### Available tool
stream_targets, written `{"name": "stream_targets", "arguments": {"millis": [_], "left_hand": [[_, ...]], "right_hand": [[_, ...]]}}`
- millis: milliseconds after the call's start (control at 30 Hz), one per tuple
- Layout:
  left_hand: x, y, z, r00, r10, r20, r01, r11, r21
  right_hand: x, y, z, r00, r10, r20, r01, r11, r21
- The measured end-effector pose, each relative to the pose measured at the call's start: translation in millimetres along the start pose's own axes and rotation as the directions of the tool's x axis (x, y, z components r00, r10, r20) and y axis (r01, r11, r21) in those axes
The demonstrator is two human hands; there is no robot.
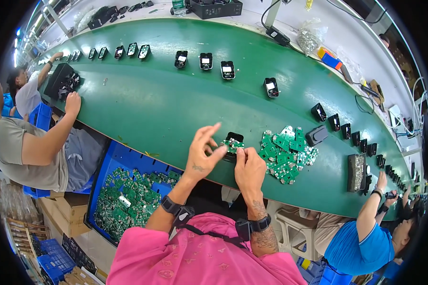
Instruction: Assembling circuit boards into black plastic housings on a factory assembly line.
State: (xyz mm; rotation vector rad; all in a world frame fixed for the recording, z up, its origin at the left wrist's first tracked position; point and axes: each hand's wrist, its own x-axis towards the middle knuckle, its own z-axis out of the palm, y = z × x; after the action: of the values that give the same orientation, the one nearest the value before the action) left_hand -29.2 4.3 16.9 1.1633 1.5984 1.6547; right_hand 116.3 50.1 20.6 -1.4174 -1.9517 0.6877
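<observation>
A green circuit board (232, 144) sits at the opening of a black plastic housing (235, 136), close to the table's near edge. My right hand (250, 172) is closed, with its thumb and forefinger pinching the board's right side. On the other side my left hand (202, 154) is open, fingers spread, its thumb near the board's left edge. How far the board goes into the housing is hidden by my hands. To the right of my right hand lies a loose pile of green circuit boards (285, 152), and a dark, closed-looking case (316, 135) rests beside it.
Black housings (227, 70) stand in a spaced line along the green table (166, 104). A blue bin (100, 187) of boards is at my lower left. Co-workers sit on both sides, one in a grey shirt (31, 147), another in blue (352, 242).
</observation>
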Motion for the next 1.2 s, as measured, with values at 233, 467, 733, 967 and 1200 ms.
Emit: {"name": "stream_targets", "arguments": {"millis": [233, 467, 733, 967, 1200], "left_hand": [[48, -5, -19, 0.797, -0.146, 0.585, 0.171, 0.985, 0.014], [27, 5, -8, 0.797, -0.175, 0.578, 0.277, 0.956, -0.092], [-6, 50, 0, 0.891, -0.193, 0.411, 0.252, 0.963, -0.093], [-22, 76, 8, 0.913, -0.040, 0.407, 0.017, 0.998, 0.060], [-54, 87, 5, 0.950, -0.184, 0.251, 0.178, 0.983, 0.046]], "right_hand": [[3, 0, 1, 1.000, -0.002, -0.003, 0.002, 0.999, -0.037], [0, 3, -5, 0.999, -0.032, -0.033, 0.035, 0.992, 0.117], [-8, -35, -48, 0.972, -0.130, -0.196, 0.187, 0.932, 0.311], [-16, -38, -64, 0.996, -0.090, -0.029, 0.092, 0.853, 0.514], [-36, -43, -67, 0.983, -0.181, -0.042, 0.182, 0.897, 0.403]]}}
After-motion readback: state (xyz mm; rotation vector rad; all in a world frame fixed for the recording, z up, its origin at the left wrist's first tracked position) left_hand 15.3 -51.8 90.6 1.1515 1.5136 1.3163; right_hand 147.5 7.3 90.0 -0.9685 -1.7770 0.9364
